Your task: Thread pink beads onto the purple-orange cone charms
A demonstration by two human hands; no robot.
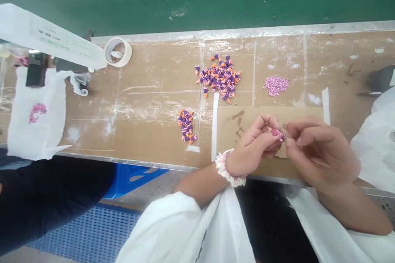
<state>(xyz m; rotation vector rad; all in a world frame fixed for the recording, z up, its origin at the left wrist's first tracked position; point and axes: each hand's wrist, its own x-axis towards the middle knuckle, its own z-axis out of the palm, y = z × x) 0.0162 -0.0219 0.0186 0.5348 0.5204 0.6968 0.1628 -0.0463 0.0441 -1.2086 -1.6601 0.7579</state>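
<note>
My left hand point(254, 144), with a frilly white scrunchie at its wrist, is closed in a pinch around a small figurine point(275, 132). Pink and a bit of orange show on the figurine between the fingertips. My right hand point(322, 150) meets it from the right, thumb and forefinger pressed together at the figurine's edge; whatever they pinch is too small to make out. Beyond the hands lies a heap of tiny pink pieces point(277, 86). Left of that is a larger pile of purple and orange figurines point(220, 76), and nearer to me a smaller group of similar figurines point(186, 126).
Cardboard covers the table point(148, 119). A tape roll point(118, 52) and a long white box point(52, 37) stand at the back left. Pink bits lie on a white cloth point(55, 115). White plastic point(378, 144) is at the right, and another person's dark sleeve point(61, 197) at lower left.
</note>
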